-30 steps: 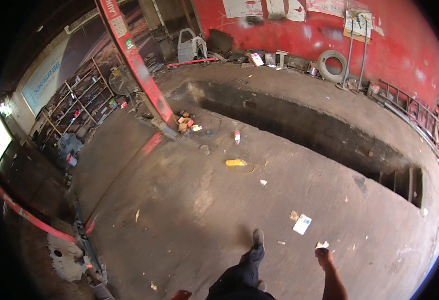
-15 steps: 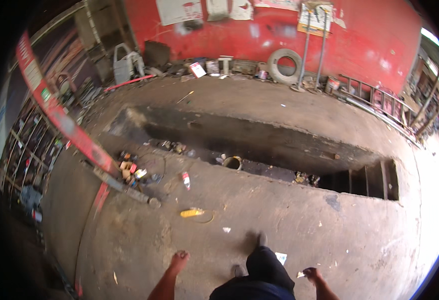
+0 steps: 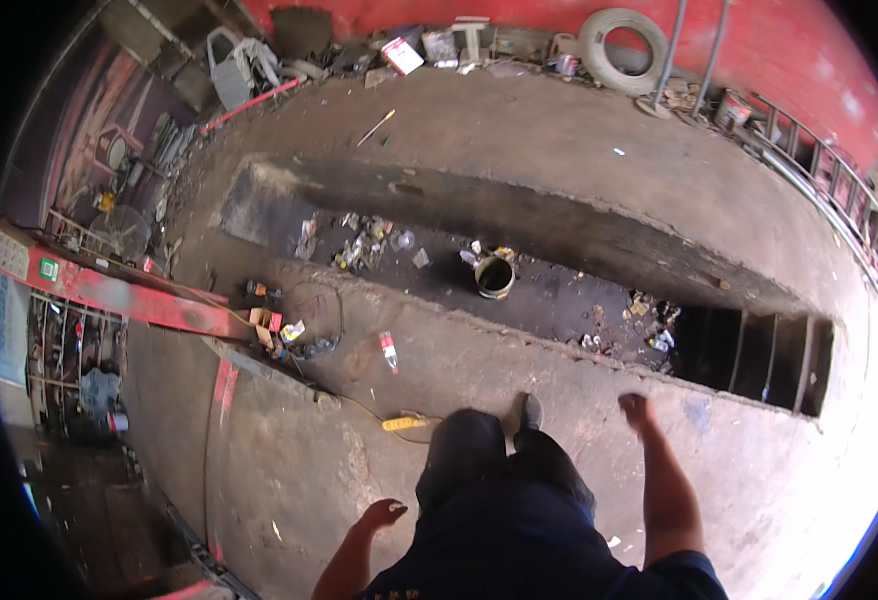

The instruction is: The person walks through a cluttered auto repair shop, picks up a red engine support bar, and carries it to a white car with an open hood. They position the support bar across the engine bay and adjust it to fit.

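Yellow controller (image 3: 404,424) lies on floor (image 3: 289,440) ahead of left hand's (image 3: 384,512) half-curled fingers, not touching. Right hand's (image 3: 638,411) fingers curl, pit (image 3: 559,222) ahead; can't tell what either grips.

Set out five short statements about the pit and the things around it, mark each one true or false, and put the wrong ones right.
1. The bucket stands inside the pit. True.
2. The yellow object lies down in the pit. False: the yellow object is on the floor, on the person's side of the pit.
3. The bottle with a red label lies outside the pit. True.
4. The right hand grips the bucket. False: the right hand is well apart from it.
5. The tyre is beside the red wall. True.
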Motion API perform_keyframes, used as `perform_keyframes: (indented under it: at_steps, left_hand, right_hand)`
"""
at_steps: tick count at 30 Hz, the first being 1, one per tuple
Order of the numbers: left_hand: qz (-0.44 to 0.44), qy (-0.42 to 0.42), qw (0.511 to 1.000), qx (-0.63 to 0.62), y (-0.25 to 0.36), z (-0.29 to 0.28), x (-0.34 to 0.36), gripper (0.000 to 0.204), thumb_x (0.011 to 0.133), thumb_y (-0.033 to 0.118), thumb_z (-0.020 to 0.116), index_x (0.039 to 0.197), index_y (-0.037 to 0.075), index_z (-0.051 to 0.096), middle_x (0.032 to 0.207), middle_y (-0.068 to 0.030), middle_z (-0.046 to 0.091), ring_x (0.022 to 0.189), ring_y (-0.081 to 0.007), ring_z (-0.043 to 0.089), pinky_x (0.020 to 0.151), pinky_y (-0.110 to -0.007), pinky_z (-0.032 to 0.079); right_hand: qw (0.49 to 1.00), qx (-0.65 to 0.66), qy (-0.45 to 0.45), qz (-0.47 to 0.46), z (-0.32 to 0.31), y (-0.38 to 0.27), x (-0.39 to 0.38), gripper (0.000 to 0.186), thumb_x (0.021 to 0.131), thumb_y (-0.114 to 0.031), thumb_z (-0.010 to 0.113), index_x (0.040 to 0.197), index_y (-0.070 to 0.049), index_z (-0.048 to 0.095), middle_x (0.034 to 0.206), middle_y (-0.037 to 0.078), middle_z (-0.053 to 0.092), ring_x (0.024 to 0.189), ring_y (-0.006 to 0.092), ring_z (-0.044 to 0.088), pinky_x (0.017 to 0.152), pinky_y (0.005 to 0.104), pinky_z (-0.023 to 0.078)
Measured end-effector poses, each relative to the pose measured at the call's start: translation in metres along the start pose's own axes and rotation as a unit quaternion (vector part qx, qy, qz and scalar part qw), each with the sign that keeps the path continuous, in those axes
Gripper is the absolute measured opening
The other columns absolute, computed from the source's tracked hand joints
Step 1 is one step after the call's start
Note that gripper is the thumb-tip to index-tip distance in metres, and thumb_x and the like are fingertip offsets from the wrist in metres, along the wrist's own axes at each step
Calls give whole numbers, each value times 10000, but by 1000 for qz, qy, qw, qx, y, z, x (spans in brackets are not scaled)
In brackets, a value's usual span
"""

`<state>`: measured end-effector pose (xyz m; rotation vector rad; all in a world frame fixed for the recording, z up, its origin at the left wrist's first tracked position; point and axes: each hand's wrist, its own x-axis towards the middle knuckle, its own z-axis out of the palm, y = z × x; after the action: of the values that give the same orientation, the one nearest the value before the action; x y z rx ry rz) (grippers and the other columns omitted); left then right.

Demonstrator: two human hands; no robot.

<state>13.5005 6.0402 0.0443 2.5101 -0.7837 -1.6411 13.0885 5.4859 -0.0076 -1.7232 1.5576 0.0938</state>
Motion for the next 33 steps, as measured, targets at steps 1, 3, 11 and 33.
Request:
perform_keyframes:
  at_steps: [1, 3, 11, 33]
  left_hand:
    - [-29, 13, 999, -43, 13, -3, -11, 437, 928, 426, 621, 1156, 61, 694, 1089, -155, 714, 1034, -288, 675, 896, -400, 520]
    - [-71, 27, 990, -117, 27, -16, 0, 449, 924, 429, 625, 1149, 46, 693, 1087, -165, 713, 1021, -293, 681, 877, -399, 526]
    - [-50, 143, 985, -81, 63, -146, 180, 419, 921, 420, 605, 1048, 36, 715, 1015, -183, 717, 963, -358, 676, 838, -428, 522]
    - [-269, 148, 759, -574, 317, -475, 425, 387, 926, 394, 654, 1077, 40, 689, 895, -95, 704, 692, -175, 637, 671, -332, 523]
  right_hand:
    - [998, 36, -14, -47, -33, -57, 22, 319, 915, -351, 606, 1052, -87, 721, 999, 163, 720, 950, 321, 688, 823, 410, 519]
    - [991, 69, 5, -113, -70, -125, 74, 304, 901, -332, 605, 993, -63, 713, 881, 110, 712, 824, 237, 662, 774, 384, 501]
    - [997, -42, -7, -63, -87, -201, 210, 365, 914, -363, 616, 1071, -46, 706, 1003, 190, 713, 985, 331, 683, 846, 414, 509]
    - [823, -477, -231, -202, -86, -452, 896, 374, 907, -370, 585, 1195, -136, 630, 1189, 137, 653, 1086, 323, 631, 951, 435, 495]
